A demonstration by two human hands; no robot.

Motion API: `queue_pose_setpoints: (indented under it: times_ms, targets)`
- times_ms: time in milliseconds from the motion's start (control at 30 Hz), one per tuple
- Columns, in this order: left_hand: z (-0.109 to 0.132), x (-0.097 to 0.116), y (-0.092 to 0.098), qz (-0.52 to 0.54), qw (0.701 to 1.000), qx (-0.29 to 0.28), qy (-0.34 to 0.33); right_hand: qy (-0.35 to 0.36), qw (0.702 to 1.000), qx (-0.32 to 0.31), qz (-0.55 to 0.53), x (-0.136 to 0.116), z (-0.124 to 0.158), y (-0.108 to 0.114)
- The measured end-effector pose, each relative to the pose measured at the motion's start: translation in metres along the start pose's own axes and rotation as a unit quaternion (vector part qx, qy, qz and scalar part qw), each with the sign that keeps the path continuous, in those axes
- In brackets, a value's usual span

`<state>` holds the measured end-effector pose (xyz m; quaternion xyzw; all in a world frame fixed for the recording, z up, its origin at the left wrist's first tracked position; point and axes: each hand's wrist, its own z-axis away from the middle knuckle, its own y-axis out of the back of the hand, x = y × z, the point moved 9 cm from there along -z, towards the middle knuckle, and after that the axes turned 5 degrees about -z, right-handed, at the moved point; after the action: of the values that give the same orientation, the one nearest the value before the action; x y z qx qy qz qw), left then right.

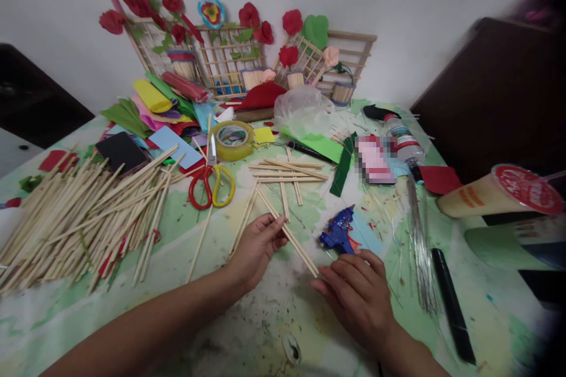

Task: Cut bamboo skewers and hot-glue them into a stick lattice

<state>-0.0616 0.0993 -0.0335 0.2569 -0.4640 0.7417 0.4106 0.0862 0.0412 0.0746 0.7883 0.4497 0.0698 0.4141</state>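
Two thin wooden sticks (297, 244) lie side by side, slanting down to the right. My left hand (260, 244) pinches them near their middle. At their lower right end, the thumb and fingers of my right hand (354, 288) close on the tips. Just beyond my hands several more sticks (289, 177) lie crossed on the table, and a few others (243, 221) lean close to my left hand. A blue glue gun (338, 230) rests right above my right hand. Red and yellow scissors (212, 185) lie to the left.
A big pile of sticks (88, 224) covers the left side. Yellow tape (232, 140) and coloured paper (154, 97) lie behind. Wires (420, 253), a black strip (453, 306) and a drink cup (495, 191) are at right. Stick lattices with paper flowers (232, 62) lean on the wall.
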Motion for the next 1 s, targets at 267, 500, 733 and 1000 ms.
queue_pose_setpoints:
  times_ms: [267,500,733,1000]
  targets:
    - [0.0,-0.0062,-0.0006,0.008,1.0,-0.002,0.02,-0.001,1.0,-0.005,0.002,0.0023,0.0019,-0.0024]
    - [-0.0004,-0.0067,-0.0012,0.0,1.0,-0.007,0.021,-0.008,1.0,-0.001,-0.012,0.0043,0.0034,-0.0026]
    - [-0.0014,-0.0085,-0.0011,-0.006,1.0,-0.018,0.018,-0.009,1.0,0.006,-0.018,0.0028,0.0042,-0.0024]
    - [0.0008,-0.0058,-0.0063,-0.033,0.999,-0.016,0.007,-0.008,1.0,0.005,-0.024,0.0055,0.0038,-0.0061]
